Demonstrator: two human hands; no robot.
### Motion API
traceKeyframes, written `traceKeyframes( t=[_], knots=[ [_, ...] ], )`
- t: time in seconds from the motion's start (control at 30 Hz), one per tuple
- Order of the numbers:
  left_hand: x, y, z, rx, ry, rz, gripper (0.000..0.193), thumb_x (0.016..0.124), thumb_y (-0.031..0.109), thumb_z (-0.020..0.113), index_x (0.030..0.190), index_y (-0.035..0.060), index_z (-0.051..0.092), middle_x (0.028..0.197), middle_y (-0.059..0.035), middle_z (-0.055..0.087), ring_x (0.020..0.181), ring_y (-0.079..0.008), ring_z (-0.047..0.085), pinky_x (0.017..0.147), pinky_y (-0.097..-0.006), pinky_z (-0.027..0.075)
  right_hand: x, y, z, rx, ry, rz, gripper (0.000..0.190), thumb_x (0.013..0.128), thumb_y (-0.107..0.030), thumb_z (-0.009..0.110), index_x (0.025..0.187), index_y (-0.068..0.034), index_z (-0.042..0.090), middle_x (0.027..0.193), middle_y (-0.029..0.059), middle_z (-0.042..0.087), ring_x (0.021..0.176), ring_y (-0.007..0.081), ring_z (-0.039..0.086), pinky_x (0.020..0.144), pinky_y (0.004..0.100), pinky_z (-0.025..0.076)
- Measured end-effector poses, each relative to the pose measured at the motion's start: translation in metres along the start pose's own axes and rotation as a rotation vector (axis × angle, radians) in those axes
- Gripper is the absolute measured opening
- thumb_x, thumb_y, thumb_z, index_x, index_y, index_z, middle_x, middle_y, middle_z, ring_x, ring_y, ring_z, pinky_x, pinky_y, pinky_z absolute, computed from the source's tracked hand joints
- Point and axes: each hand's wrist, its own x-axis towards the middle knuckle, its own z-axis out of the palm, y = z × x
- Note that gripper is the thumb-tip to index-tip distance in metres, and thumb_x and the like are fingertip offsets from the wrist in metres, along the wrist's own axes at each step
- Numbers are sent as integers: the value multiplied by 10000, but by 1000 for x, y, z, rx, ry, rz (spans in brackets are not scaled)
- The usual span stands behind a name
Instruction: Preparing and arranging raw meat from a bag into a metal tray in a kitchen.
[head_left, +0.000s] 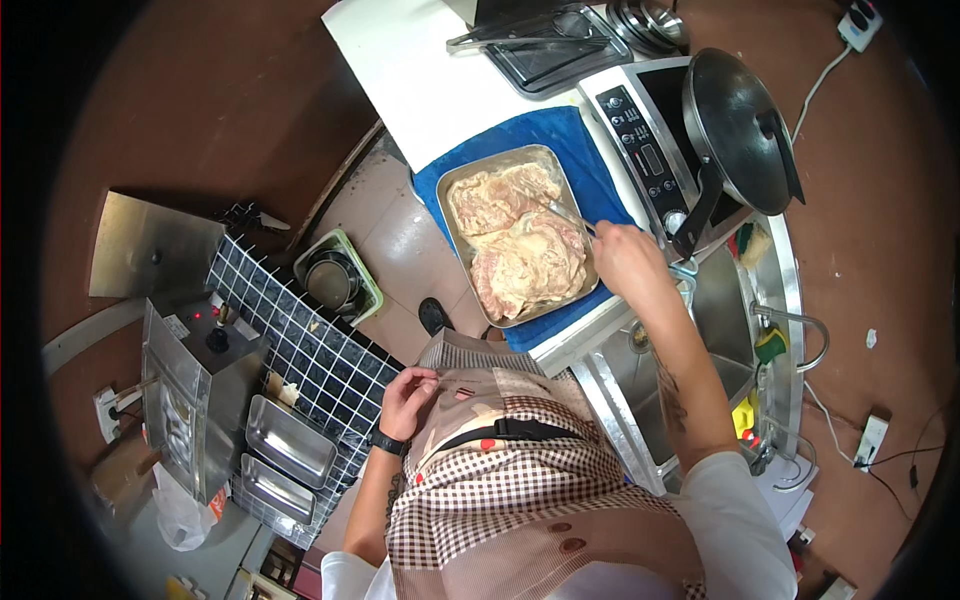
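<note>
My right hand (630, 262) grips a slim metal utensil (571, 216), its tip against the upper slab of raw meat (495, 199); the tip's shape is hard to make out. A second raw slab (529, 262) lies below the first, both smeared with a pale yellow coating. They fill a rectangular metal tray (444, 196) resting on a blue cloth (600, 172) at the counter's edge. By the front of my checked apron (465, 480), my left hand (409, 397) hangs with curled fingers; whether it pinches the fabric is unclear.
Right of the tray stands an induction cooker (637, 142) bearing a lidded wok (739, 135). Nearer me is a steel sink (720, 300) with a faucet (814, 330). Tongs (517, 43) lie across a black tray (555, 67). Two metal pans (291, 439) rest on a wire rack (330, 367) at left.
</note>
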Motion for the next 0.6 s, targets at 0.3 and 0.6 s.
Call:
traceKeyframes(
  t=[0.3, 0.6],
  knots=[
    [-3, 6, -2, -76, 58, -11, 218, 945, 90, 614, 1128, -25, 639, 1000, -52, 685, 942, -124, 632, 862, -255, 482, -80, 27, -48, 314, -217, 167, 300, 921, -257, 584, 1045, -1, 678, 916, 245, 694, 928, 430, 661, 824, 482, 513],
    [6, 6, 2, -13, -5, -18, 206, 952, 70, 604, 1135, -20, 633, 1018, -52, 677, 951, -121, 623, 872, -253, 480, -97, 35, -38, 400, -327, 287, 321, 906, -261, 621, 1085, -3, 685, 931, 253, 697, 926, 419, 673, 825, 471, 516]
  ],
)
